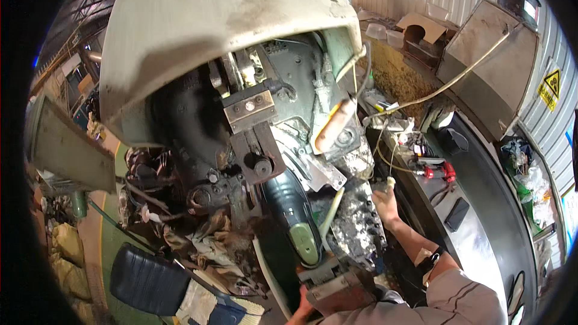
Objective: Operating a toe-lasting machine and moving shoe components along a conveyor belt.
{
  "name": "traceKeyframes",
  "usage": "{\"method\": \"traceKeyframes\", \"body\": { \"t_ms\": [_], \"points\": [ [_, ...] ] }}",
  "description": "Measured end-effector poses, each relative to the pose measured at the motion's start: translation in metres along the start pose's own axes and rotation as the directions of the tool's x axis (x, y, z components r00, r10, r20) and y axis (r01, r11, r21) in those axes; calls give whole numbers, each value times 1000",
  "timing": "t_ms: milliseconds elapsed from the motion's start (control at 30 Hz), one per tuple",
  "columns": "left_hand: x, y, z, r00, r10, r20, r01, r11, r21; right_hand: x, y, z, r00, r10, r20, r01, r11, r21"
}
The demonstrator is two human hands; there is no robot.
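Observation:
My right hand (385, 203) is at the right side of the machine, closed, with a thin pale cord (392, 159) running down to its fingertips. Low in the middle, my left hand (304, 306) shows only in part beside a worn metal block (340, 294), which hides its fingers. Between the hands a dirty, light-spattered metal block (360, 229) carries a row of bolts. A dark rounded body with an olive-green end (306, 242) slants down from the machine's dark head (260, 159). Above it sticks out a pale cylindrical piece (336, 125).
A large cream cover (229, 6) arches over the machine. On the right ledge lie a red tool (442, 171) and a black phone-like object (457, 213). A black seat (150, 278) and crumpled rags (220, 244) are at lower left. Bagged scraps (533, 183) sit far right.

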State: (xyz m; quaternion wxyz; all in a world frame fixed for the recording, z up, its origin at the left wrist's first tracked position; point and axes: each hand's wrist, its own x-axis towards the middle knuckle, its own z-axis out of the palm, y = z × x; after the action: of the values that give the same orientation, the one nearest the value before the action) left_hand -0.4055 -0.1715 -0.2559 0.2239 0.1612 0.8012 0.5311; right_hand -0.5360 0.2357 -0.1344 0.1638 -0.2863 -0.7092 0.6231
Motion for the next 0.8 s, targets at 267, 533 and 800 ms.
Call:
{"method": "traceKeyframes", "body": {
  "t_ms": [267, 533, 800],
  "points": [
    [-111, 177, -154, 892, 60, -449, -393, 594, -702, -156, -150, -33, 811, -184, 556, 50, 968, 247],
    [-14, 336, -129, 681, 291, -672, -731, 207, -650, -266, -143, -54, 249, -93, 964, -940, 216, 263],
    [49, 400, 9, 912, 361, -197, -352, 437, -828, -295, -105, -170, 722, -591, 360, 627, 779, 22]
  ]
}}
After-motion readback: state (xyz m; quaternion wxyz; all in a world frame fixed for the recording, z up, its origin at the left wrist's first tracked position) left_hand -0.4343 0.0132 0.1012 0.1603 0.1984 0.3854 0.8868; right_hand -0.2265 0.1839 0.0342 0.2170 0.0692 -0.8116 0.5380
